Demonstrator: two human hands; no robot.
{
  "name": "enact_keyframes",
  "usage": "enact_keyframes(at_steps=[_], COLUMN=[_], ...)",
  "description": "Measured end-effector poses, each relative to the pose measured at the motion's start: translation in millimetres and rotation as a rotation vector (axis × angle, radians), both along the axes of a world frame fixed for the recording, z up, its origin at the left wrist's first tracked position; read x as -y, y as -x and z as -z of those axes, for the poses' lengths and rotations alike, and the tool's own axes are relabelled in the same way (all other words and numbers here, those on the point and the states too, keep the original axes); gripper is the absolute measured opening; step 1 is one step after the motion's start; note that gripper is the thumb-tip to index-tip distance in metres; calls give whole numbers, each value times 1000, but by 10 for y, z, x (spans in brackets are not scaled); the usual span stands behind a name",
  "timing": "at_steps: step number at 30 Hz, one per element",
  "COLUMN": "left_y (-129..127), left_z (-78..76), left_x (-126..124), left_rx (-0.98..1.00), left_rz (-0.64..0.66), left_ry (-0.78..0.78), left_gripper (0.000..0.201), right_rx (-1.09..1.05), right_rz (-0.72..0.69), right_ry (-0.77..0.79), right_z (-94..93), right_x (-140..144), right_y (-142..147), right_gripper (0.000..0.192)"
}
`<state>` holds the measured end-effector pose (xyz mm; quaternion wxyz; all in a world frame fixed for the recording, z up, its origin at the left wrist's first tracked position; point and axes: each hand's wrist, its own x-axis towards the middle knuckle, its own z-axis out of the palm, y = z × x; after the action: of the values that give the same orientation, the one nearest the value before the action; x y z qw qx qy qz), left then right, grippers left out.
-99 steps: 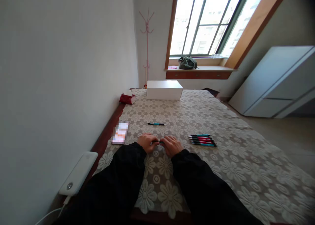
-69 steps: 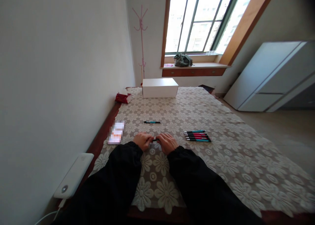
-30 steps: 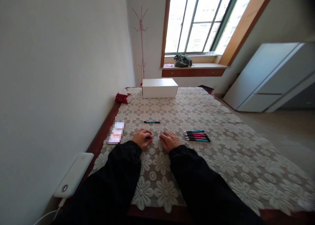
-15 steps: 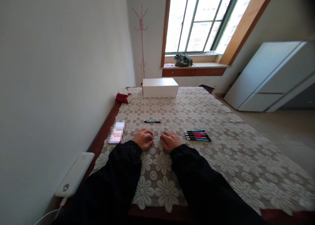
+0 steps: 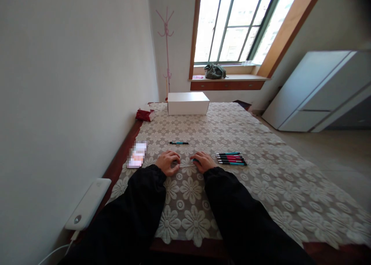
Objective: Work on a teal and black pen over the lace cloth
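My left hand (image 5: pixel 168 163) rests low over the tablecloth, its fingers curled and pinched on one end of a thin white string (image 5: pixel 187 165). The string runs nearly straight across to my right hand (image 5: pixel 204 162), whose bent fingers close on the other end; the fingertips are partly hidden. A pen with a teal and black barrel (image 5: pixel 179 143) lies crosswise just beyond both hands. To the right of my right hand, several pens (image 5: pixel 231 158) in teal, red and black lie side by side in a row.
A phone with a blurred screen (image 5: pixel 137 155) lies left of my left hand. At the far end stand a white box (image 5: pixel 188 104) and a red tissue pack (image 5: pixel 145 115). Along the left edge sits a white power bank (image 5: pixel 88 204) with a cable. Floral lace cloth (image 5: pixel 194 222) covers the table.
My right hand has shifted slightly right, away from the left, so more of the white string shows between them. My left hand stays about where it was.
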<state>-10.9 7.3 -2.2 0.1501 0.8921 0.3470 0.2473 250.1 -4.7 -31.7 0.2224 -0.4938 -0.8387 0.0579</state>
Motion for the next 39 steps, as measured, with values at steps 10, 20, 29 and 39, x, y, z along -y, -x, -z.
enact_keyframes(at_steps=[10, 20, 29, 39], left_y=[7, 19, 14, -3], left_z=[55, 47, 24, 44], left_x=[-10, -6, -5, -14], left_rx=[-16, 13, 8, -7], left_rz=[-89, -93, -57, 44], left_ry=[-28, -46, -44, -7], left_gripper=[10, 7, 11, 7], right_rx=[46, 210, 207, 144], right_rz=[-18, 20, 16, 185], right_ry=[-46, -167, -170, -137], right_z=[-53, -136, -167, -143], right_x=[10, 29, 51, 59], right_y=[-43, -126, -90, -149], right_gripper=[18, 28, 39, 38])
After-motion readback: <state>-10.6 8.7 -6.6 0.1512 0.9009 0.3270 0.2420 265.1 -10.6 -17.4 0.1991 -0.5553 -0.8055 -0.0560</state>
